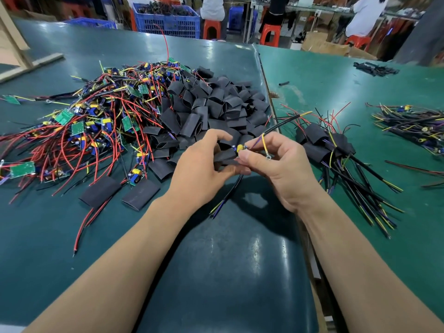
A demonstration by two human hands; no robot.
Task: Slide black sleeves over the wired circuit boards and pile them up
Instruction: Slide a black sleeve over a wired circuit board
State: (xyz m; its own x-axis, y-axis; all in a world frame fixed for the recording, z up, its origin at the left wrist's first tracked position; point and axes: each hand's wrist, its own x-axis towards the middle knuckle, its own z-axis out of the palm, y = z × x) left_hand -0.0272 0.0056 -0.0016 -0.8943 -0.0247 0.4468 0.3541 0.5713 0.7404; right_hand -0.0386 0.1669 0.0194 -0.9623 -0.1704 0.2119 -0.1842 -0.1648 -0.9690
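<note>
Left hand (204, 162) is gripping a black sleeve (224, 156), right hand (271, 159) is pinching the board (240, 148) (centre frame); its wires could be snagging the sleeve mouth, jamming it.

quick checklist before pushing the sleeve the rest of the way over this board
1. Left hand holds the black sleeve: ok.
2. Right hand pinches the circuit board at the sleeve mouth: ok.
3. Board fully inside the sleeve: not ok, its yellow part still shows.
4. Black cable hangs out below the hands: ok.
5. Yellow ring-terminal wire clear of the sleeve mouth: cannot tell.
6. Finished pile on the right within view for drop-off: ok.
</note>
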